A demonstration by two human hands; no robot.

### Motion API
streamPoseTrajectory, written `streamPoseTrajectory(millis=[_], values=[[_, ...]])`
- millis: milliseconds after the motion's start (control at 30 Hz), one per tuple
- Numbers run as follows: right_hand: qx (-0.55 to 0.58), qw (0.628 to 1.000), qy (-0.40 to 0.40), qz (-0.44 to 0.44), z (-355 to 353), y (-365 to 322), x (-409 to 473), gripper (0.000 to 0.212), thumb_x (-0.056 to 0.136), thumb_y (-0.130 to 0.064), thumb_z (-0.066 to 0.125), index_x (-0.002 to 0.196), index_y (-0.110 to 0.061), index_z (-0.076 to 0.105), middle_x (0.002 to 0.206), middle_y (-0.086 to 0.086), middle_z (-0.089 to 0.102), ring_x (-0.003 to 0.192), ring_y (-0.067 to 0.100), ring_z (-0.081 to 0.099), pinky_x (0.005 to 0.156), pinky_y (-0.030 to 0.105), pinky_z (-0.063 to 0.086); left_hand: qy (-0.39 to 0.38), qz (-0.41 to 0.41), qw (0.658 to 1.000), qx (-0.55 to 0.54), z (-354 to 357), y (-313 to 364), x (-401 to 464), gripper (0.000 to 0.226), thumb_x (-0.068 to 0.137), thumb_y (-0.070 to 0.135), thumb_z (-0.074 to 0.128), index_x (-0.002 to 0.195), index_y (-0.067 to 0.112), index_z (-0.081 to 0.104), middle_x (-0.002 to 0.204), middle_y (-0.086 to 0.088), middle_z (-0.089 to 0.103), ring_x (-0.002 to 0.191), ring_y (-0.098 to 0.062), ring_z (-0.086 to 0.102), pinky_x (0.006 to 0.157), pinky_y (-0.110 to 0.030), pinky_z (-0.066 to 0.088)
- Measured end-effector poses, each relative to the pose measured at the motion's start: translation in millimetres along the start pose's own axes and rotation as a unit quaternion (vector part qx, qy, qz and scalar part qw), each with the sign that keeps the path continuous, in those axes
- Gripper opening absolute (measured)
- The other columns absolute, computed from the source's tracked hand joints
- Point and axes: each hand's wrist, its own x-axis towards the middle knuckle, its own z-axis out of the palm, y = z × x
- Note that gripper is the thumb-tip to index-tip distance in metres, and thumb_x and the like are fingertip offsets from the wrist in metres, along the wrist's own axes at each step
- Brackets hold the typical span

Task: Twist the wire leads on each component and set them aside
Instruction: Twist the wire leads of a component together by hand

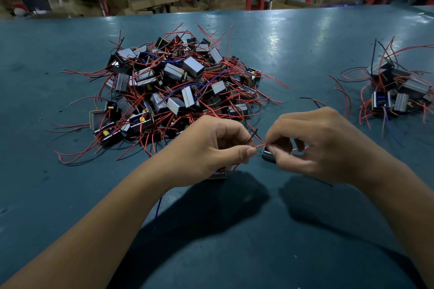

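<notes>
Clearly the twisting step is in hand: in the head view the right hand [328, 145] pinches a small component [268, 155] above the table [70, 195], between the big pile [173, 91] and the set-aside pile [397, 91]. The left hand [211, 148] pinches its red lead [258, 146]; next, I judge, the leads get wound together.

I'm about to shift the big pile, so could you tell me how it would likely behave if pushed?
The big pile would probably drag as a clump, since red leads interlace. Blocky components seem unlikely to roll. Stray leads look floppy and may snag.
</notes>
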Motion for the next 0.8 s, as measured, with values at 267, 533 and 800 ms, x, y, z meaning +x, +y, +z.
streamPoseTrajectory(millis=[267, 533, 800], values=[[0.006, 1.000, -0.009, 0.006, 1.0, -0.9, 0.8, 0.007, 0.078, -0.010, 0.068, 0.074, -0.014, 0.064, 0.067, -0.010, 0.050, 0.057, 0.013, 0.041, 0.051, 0.029, 0.040, -0.007, 0.003, 1.000, 0.007, 0.8, 1.2, 0.3, 0.013, 0.094, 0.011, 0.068, 0.084, 0.002, 0.067, 0.060, 0.014, 0.061, 0.053, 0.002, 0.050, 0.051, -0.012, 0.039], [0.022, 1.000, -0.001, 0.015, 3.2, -3.3, 1.7, 0.007, 0.073, -0.010, 0.063, 0.069, -0.012, 0.059, 0.062, -0.007, 0.050, 0.054, 0.019, 0.044, 0.049, 0.038, 0.041, -0.023, 0.001, 1.000, 0.021, 0.7, 3.9, -1.0, 0.011, 0.093, 0.012, 0.070, 0.086, 0.004, 0.068, 0.063, 0.011, 0.062, 0.056, -0.003, 0.052, 0.053, -0.016, 0.042], [0.021, 1.000, 0.010, 0.009, 3.0, -0.9, 1.7, 0.008, 0.072, -0.007, 0.065, 0.069, -0.012, 0.061, 0.063, -0.008, 0.051, 0.055, 0.018, 0.045, 0.051, 0.036, 0.042, -0.031, -0.004, 0.999, 0.020, -0.1, 5.0, -1.9, 0.010, 0.093, 0.014, 0.070, 0.087, 0.006, 0.069, 0.067, 0.007, 0.063, 0.058, -0.005, 0.053, 0.055, -0.019, 0.044]])
